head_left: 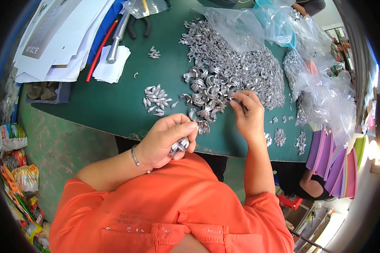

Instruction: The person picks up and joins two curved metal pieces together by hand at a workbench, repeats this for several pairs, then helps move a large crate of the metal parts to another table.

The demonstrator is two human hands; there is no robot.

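Observation:
Several shiny silver curved metal pieces [180,146] are cupped in my left hand [165,137], its thumb bent over them, just off the table's near edge. My right hand [250,114] is at the near right side of a heap of larger curved metal pieces [211,86]. Its thumb and forefinger close together at the heap's edge; what they grip is too small to make out. A small group of teardrop-shaped silver pieces [157,98] lies left of that heap. Behind and right of it spreads a big pile of small grey metal parts [261,71].
The green table [109,97] also bears pliers [139,28], a red pencil [102,50], a metal rod tool [117,40] and paper sheets [50,46]. Plastic bags [325,97] of parts line the right. Purple bins [327,158] stand at the right edge, near another person's arm [311,185].

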